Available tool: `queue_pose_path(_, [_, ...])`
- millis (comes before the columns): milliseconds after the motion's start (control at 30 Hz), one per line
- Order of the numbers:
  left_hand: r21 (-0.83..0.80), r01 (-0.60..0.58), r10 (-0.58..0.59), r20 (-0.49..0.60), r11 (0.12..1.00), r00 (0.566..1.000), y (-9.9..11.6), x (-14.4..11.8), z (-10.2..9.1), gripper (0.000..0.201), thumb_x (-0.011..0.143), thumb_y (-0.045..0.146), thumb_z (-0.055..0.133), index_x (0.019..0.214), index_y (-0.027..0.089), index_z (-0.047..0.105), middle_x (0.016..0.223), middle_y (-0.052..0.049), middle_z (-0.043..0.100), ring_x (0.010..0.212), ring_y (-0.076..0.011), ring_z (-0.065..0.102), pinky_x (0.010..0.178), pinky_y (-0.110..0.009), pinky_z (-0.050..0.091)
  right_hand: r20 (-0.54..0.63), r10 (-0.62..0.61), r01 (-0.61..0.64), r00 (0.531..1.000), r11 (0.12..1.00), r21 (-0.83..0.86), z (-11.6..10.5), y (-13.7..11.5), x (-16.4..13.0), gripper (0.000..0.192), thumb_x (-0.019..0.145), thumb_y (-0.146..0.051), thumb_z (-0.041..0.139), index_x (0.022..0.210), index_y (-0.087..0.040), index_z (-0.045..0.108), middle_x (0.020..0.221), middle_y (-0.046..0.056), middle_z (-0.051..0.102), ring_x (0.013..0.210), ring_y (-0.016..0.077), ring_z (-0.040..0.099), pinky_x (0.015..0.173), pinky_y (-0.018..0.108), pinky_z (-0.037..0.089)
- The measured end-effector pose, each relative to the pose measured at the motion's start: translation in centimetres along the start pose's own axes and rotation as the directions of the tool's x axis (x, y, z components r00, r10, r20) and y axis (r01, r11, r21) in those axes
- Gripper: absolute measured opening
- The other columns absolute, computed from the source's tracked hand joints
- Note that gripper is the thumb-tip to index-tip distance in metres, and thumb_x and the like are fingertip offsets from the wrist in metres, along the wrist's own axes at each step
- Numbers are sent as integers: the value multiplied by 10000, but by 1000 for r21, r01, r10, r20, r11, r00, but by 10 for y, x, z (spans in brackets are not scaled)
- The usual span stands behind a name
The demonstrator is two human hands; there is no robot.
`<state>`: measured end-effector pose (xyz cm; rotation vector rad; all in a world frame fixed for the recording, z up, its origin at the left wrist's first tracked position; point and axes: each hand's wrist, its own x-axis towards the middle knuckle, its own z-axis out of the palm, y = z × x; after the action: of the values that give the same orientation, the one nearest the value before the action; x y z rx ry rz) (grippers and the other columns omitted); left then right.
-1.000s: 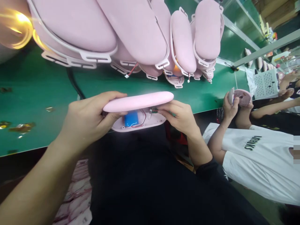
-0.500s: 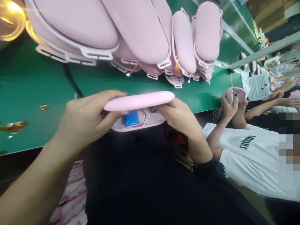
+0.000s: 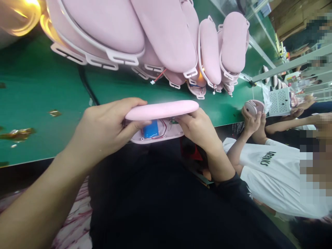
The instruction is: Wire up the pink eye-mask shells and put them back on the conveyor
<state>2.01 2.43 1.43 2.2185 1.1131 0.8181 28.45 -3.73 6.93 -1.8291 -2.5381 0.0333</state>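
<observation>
I hold the pink cover (image 3: pixel 162 110) at the near edge of the green tabletop (image 3: pixel 109 88), which slants past just behind it; the lower shell (image 3: pixel 166 137) reaches past that edge, in front of my dark shirt (image 3: pixel 155 193). Beyond the cover a strip of green runs to the heaped pink shells (image 3: pixel 166 41), whose slotted tabs point my way, and to my left the surface opens wider, with scraps of amber film (image 3: pixel 18 134) on it. Well off to the right are a co-worker's hands (image 3: pixel 251 121). The cover's long axis lies left to right, its right end slightly higher, its smooth face up, and the gap below faces me, showing a blue block (image 3: pixel 150 129). My left hand (image 3: pixel 106 121) is closed on its left end, thumb beneath. My right hand (image 3: pixel 198 129) has bent fingers at the gap's right end, beside a green circuit board (image 3: pixel 173 121); whether they pinch anything, I cannot tell.
</observation>
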Motion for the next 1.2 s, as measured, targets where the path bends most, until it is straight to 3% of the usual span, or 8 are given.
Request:
queue_pose_path(300, [-13,-84,84,-38,996,996,-3,0,1,547,1137,612,412,1274,199,744,1229,-32,826,1080,-208,800,903,-258,560,-11,31,-29,999,992,121,2,0,1,307,1114,-308,571,1197,-195,844,1165,132,815,1084,288,745,999,425,610])
queue_pose_path(533, [-42,-8,8,5,999,1000,-2,-1,2,652,1099,736,344,1272,255,748,1198,-31,826,1038,-241,795,882,-313,575,46,50,-58,998,976,208,3,6,4,256,1088,-276,627,1182,-145,826,1186,152,831,1087,284,777,983,404,630])
queue_pose_path(700, [-88,74,-72,25,993,997,-1,0,3,617,1058,766,359,1266,335,749,1191,10,817,1059,-258,786,920,-334,584,-22,-14,18,1000,981,193,8,7,4,293,1053,-137,589,1226,-182,821,1273,137,808,1194,289,749,1053,412,626])
queue_pose_path(833, [-59,56,-55,20,997,998,-1,-1,3,683,1071,791,283,1264,322,740,1169,25,819,1044,-242,789,887,-317,573,-97,-48,59,994,991,119,11,5,1,421,993,-17,526,1205,-201,840,1213,113,804,1161,263,739,1048,371,625])
queue_pose_path(1000, [-77,66,-63,39,995,997,-1,0,2,697,1081,783,311,1288,274,740,1217,10,809,1080,-239,781,928,-298,571,-53,17,-11,998,995,102,10,1,2,445,975,-18,539,1205,-246,845,1187,89,806,1129,256,742,1030,363,629])
queue_pose_path(1200, [-23,94,-92,57,995,994,1,0,2,752,1065,815,238,1298,298,732,1230,48,806,1107,-220,773,958,-269,572,-24,122,-119,992,987,108,10,2,5,259,1042,-204,619,1177,-221,839,1097,119,816,978,285,748,891,393,628])
